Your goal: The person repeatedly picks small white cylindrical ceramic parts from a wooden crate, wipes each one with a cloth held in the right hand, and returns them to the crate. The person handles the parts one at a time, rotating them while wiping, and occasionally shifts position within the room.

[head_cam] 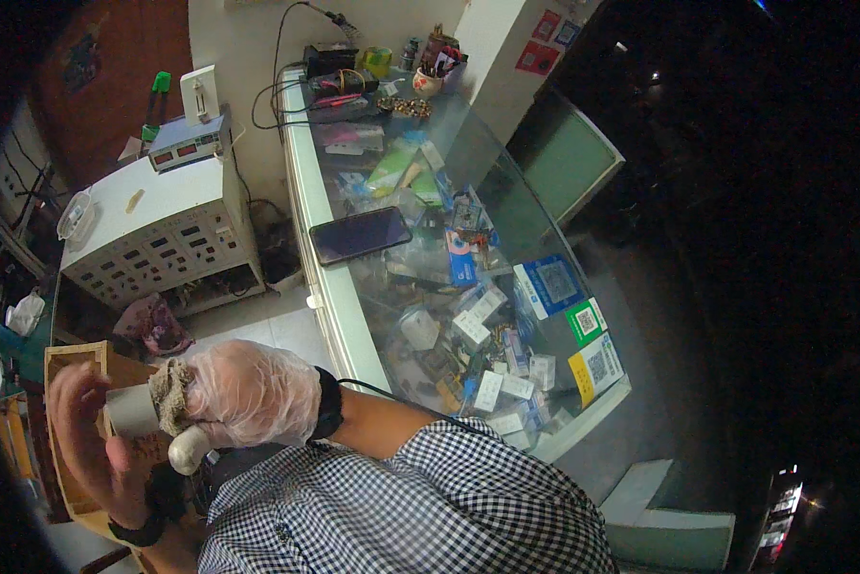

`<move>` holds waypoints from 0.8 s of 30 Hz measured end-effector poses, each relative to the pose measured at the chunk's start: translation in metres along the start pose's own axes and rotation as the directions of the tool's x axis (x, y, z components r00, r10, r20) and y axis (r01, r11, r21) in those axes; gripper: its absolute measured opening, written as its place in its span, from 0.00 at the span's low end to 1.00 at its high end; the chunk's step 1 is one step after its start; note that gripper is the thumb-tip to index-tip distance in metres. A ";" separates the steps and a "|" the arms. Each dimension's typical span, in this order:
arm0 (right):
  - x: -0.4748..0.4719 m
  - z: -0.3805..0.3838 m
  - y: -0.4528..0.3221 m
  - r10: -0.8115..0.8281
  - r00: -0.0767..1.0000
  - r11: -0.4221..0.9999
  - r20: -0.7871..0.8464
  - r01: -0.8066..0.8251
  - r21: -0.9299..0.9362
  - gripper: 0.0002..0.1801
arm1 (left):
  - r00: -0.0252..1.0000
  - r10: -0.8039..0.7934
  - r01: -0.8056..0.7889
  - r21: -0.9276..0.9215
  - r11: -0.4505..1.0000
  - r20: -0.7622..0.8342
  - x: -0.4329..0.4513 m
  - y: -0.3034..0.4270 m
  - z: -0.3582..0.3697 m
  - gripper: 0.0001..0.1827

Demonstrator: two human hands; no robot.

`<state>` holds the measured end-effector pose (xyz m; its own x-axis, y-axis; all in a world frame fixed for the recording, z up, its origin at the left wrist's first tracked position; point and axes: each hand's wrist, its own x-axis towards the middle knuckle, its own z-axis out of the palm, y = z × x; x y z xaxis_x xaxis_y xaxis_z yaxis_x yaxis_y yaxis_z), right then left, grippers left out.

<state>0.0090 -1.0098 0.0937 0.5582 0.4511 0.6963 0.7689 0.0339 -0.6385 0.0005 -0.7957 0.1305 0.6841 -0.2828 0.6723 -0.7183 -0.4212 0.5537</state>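
Observation:
My left hand (85, 430), bare with a dark wristband, curls its fingers and thumb around a pale grey cylindrical piece (130, 412) with reddish marks on its side. My right hand (247, 394) wears a thin, translucent whitish glove with a black band at the wrist. At its fingers is a rough grey cloth-like piece (170, 394), against the end of the cylinder. A whitish covered thumb tip (188, 450) points down beside it. How the right fingers grip is hidden by the glove and cloth.
Beyond my right arm stands a glass-topped display counter (369, 344) with small boxes, a smartphone (360, 234) and printed code cards (550, 285). A white metal cabinet (150, 229) carries a bench power supply (189, 143). Below my hands is an open wooden box (78, 353).

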 end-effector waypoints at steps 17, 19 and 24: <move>-0.003 0.009 0.004 0.018 0.995 1.000 -0.094 -0.019 -0.007 0.32 | 0.949 -0.243 0.251 -0.017 0.968 0.198 -0.007 -0.001 -0.006 0.31; -0.003 0.010 0.004 0.064 0.995 0.998 -0.076 -0.066 -0.015 0.32 | 0.945 -0.234 0.236 0.018 0.972 0.230 -0.008 -0.003 -0.004 0.26; -0.003 0.008 0.004 0.091 0.996 0.992 0.016 -0.089 -0.091 0.33 | 0.982 -0.093 0.120 -0.162 0.979 0.164 -0.005 -0.013 -0.001 0.23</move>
<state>0.0086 -1.0042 0.0866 0.6210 0.4664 0.6300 0.7412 -0.0878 -0.6656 0.0061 -0.7884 0.1206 0.7597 -0.3795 0.5281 -0.6418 -0.3072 0.7026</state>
